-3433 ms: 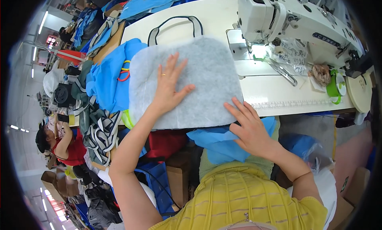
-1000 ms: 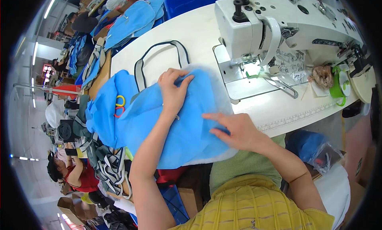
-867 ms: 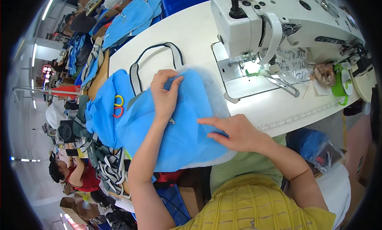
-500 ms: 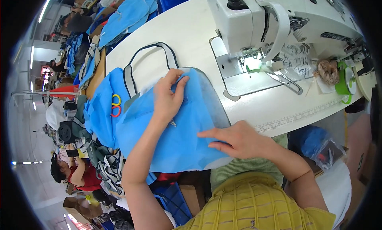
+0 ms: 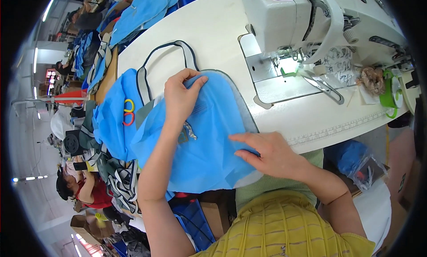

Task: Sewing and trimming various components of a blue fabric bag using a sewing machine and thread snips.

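A blue fabric bag piece (image 5: 209,154) lies across the near edge of the white table, with a grey layer (image 5: 246,110) showing along its curved right side. My left hand (image 5: 181,97) is closed, pinching the fabric's upper edge between thumb and fingers. On the right part of the cloth rests my right hand (image 5: 271,154), index finger stretched out and thumb apart, gripping nothing. Between the hands, a small silvery twisted piece (image 5: 191,131) sits on the blue cloth. A grey strap loop (image 5: 190,57) with dark edging extends beyond the far edge of the fabric.
A white sewing machine (image 5: 284,26) stands at the far right, its lamp lit. Metal thread snips (image 5: 324,86) lie beside its plate. Scissors with yellow and red handles (image 5: 129,112) rest on blue cloth at left. A green tape roll (image 5: 391,90) is farther right. Another person (image 5: 84,186) sits at left.
My left hand has shifted slightly left and away from me with the fabric edge. My right hand has moved a little right. More of the silvery piece and the grey layer shows.
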The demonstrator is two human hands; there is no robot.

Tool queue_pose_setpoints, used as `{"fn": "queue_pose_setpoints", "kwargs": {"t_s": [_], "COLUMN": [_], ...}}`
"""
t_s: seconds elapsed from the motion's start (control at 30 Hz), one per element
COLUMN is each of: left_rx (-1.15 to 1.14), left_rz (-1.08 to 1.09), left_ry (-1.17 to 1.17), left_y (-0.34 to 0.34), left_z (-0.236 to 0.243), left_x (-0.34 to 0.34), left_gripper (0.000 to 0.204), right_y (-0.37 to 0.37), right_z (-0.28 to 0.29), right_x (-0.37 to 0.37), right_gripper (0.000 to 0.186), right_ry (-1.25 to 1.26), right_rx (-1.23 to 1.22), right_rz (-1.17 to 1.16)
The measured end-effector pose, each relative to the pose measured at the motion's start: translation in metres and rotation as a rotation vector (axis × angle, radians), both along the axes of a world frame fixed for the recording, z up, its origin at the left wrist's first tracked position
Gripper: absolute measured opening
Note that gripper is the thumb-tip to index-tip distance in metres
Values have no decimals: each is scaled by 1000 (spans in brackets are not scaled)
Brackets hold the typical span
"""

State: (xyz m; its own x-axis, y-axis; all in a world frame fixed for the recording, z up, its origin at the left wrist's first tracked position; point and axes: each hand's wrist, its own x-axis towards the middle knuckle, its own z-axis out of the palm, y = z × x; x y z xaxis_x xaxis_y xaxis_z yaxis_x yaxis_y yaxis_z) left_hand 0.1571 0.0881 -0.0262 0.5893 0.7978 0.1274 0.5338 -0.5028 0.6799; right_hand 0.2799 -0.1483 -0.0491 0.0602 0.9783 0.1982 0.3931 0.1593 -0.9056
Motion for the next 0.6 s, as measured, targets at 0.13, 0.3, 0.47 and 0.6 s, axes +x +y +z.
{"fn": "queue_pose_setpoints", "kwargs": {"t_s": [0.13,0.3,0.47,0.6], "left_rx": [-39,207,178,236], "left_rz": [9,-56,-16,-96], "left_ry": [-13,-50,-32,-58], "left_y": [2,3,4,2], "left_z": [-4,-11,-12,-9], "left_x": [1,6,4,5], "left_gripper": [18,17,17,21], "right_y": [1,2,3,3], "right_z": [0,1,1,2], "right_x": [1,2,0,1], "right_gripper": [34,35,38,40], "right_ry": [9,13,49,43], "right_rx": [-52,-47,-21,-73], "right_rz": [5,11,-45,-36]}}
